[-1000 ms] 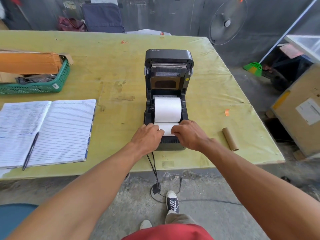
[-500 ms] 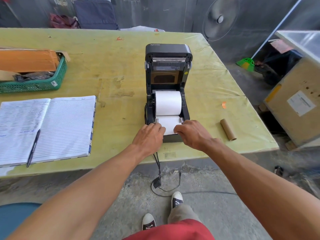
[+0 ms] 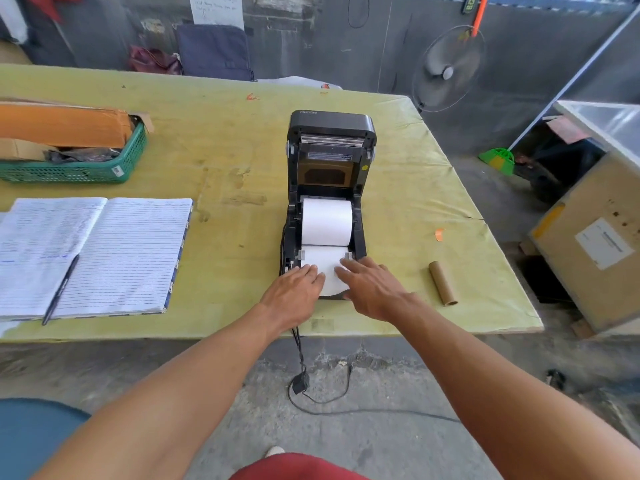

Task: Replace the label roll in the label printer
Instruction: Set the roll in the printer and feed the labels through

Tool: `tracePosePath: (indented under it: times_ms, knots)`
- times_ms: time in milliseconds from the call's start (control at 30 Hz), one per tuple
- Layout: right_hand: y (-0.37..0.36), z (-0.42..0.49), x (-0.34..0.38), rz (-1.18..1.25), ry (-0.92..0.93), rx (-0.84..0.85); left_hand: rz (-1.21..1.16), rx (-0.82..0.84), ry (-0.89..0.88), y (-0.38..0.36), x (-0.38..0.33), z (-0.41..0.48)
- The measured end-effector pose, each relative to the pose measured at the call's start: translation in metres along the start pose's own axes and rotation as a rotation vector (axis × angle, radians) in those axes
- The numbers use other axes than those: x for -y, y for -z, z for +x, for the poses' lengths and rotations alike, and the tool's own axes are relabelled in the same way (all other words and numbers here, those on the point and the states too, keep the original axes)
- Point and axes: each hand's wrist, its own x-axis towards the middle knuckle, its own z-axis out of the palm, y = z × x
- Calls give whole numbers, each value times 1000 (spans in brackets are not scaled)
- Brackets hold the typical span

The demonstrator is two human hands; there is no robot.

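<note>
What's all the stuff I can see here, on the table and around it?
Label printer: one, black, lid open, table centre.
Label roll: one, white, inside the printer, its free end pulled forward.
Cardboard core: one, brown, lying right of the printer.
Notebook: one, white lined pages, open, left.
Pen: one, dark, on the notebook.
Basket: one, green, far left, holding orange envelopes.
Table: one, yellow-green.
Fan: one, grey, behind the table.
Cardboard box: one, brown, on the floor right.
Cable: one, black, hanging to the floor.
Left hand: flat on the label paper.
Right hand: flat on the label paper.
</note>
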Motion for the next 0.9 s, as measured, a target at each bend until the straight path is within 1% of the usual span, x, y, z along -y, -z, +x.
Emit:
tracePosePath:
  times_ms: [267,433,533,700,767,833,900]
  knots:
    - [-8,-11,-3,29,99,-49,-18,52,32,4,-7,-8]
    - [-17,-17,3,33,93,-61,-25,91,47,2,-11,-14]
    - [-23,-19,6,26,87,-71,-40,81,57,2,-11,-17]
    - [-25,-24,4,21,74,50,-84,74,70,-4,-16,-22]
    - [-24,-25,2,116,61,10,-104,79,79,-1,-17,-24]
    - [-24,-23,-1,203,53,-88,-107,58,70,2,-16,-22]
    - [-26,-17,-1,156,43,-156,-123,14,58,5,-15,-18]
